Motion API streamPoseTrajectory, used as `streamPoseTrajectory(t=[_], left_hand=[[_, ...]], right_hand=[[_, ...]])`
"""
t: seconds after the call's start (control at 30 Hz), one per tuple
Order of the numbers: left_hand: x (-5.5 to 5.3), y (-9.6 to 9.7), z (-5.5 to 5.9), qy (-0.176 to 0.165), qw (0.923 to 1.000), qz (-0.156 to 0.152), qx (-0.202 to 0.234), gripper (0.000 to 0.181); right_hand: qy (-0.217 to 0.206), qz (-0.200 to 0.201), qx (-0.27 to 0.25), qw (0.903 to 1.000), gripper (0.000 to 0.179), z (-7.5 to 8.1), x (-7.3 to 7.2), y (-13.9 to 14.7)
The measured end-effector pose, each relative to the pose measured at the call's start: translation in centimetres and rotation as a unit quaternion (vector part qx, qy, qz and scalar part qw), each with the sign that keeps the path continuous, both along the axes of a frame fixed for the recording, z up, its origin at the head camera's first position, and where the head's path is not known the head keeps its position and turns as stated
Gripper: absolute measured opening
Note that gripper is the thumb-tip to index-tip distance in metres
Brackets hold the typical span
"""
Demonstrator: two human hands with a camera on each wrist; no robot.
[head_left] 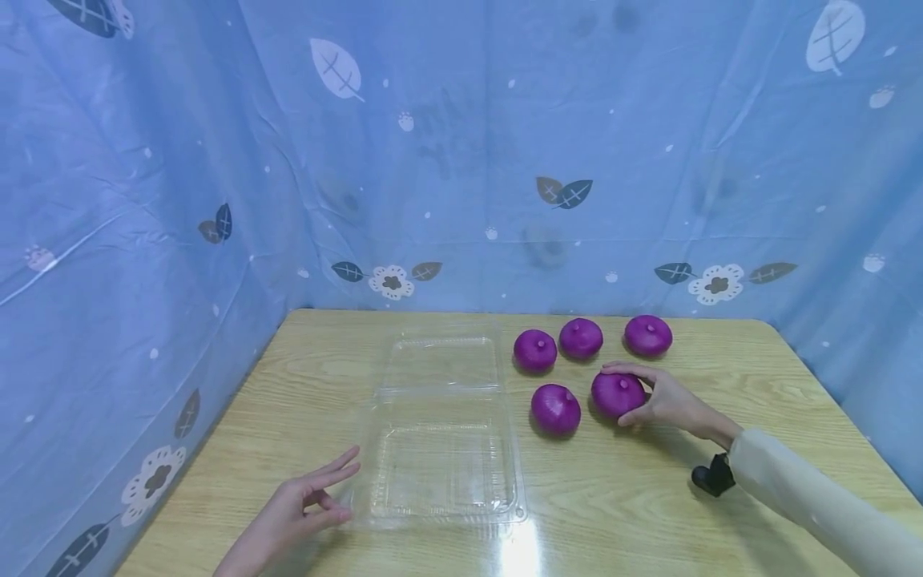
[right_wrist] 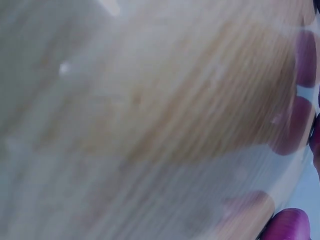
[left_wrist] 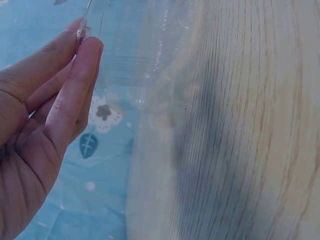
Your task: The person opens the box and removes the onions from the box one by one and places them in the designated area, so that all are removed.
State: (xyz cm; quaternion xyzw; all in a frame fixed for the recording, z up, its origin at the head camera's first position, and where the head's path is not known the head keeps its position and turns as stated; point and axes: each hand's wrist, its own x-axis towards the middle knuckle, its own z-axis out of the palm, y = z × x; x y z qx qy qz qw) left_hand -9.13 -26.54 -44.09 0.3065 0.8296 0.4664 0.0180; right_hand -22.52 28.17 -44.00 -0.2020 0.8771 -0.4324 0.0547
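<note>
My left hand (head_left: pixel 292 513) is at the front left corner of a clear plastic clamshell box (head_left: pixel 440 517), which lies unfolded on the table. In the left wrist view, the thumb and fingers pinch the box's thin edge (left_wrist: pixel 80 37). On the right, my right hand (head_left: pixel 667 401) grips a squat purple onion (head_left: pixel 616 393) between thumb and fingers, with the fingers over its far side. Just left of it sits another purple onion (head_left: pixel 556 409). Behind are three more: a left onion (head_left: pixel 535 350), a middle onion (head_left: pixel 581 338) and a right onion (head_left: pixel 648 335).
The wood-grain table (head_left: pixel 750 385) ends at a blue curtain (head_left: pixel 461 160) with leaf and flower prints, which hangs behind and along both sides. A small black device (head_left: pixel 714 474) shows beside the right sleeve (head_left: pixel 815 501).
</note>
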Motion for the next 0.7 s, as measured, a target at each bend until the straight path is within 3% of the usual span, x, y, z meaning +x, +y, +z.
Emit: streamPoseTrajectory(t=[0.33, 0.5, 0.63, 0.7], left_hand=[[0.2, 0.1, 0.1, 0.006, 1.0000, 0.004, 0.005, 0.053], [0.1, 0.2, 0.3, 0.002, 0.9995, -0.010, 0.029, 0.059], [0.1, 0.1, 1.0, -0.048, 0.9979, -0.015, 0.040, 0.062], [-0.1, 0.0, 1.4, -0.072, 0.9970, 0.009, 0.027, 0.061]], right_hand=[[0.001, 0.018, 0.027, 0.9995, 0.087, -0.1, -0.6, 0.2], [0.001, 0.031, 0.042, 0.9986, 0.095, 0.0, -1.0, 0.3], [-0.010, 0.057, 0.044, 0.9974, 0.101, 0.2, -1.1, 0.6], [-0.028, 0.073, 0.039, 0.9962, 0.100, 0.7, -0.8, 1.0]])
